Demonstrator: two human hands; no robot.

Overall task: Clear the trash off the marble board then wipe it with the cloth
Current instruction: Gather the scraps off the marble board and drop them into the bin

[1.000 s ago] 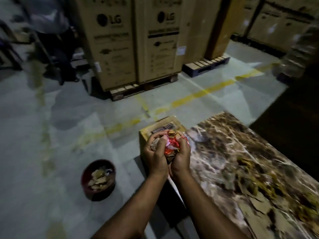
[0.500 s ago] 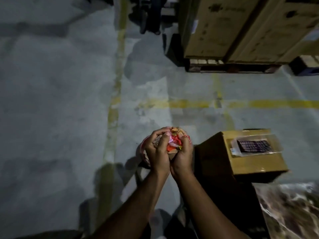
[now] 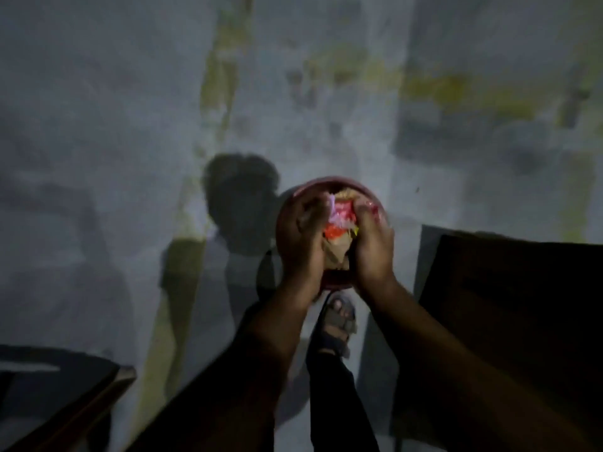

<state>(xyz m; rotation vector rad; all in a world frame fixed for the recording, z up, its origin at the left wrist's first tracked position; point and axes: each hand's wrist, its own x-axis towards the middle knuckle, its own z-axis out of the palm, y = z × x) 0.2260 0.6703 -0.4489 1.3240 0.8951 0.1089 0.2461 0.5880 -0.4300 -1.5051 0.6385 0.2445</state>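
Grey concrete floor (image 3: pixel 98 125) lay under me, yellow paint streaked toward twelve o'clock, dim and blurred. The trash (image 3: pixel 339 230) sat bunched between my palms, above the red bin (image 3: pixel 313 187). My left hand (image 3: pixel 301 236) and right hand (image 3: pixel 372 246) curled round it, arms stretched down.

Two hands, the left hand (image 3: pixel 301 236) and the right hand (image 3: pixel 372 243); one bundle of trash (image 3: pixel 339 228) between them; one red bin (image 3: pixel 337 280) below; one sandalled foot (image 3: pixel 337 318); one dark box (image 3: pixel 509 308).
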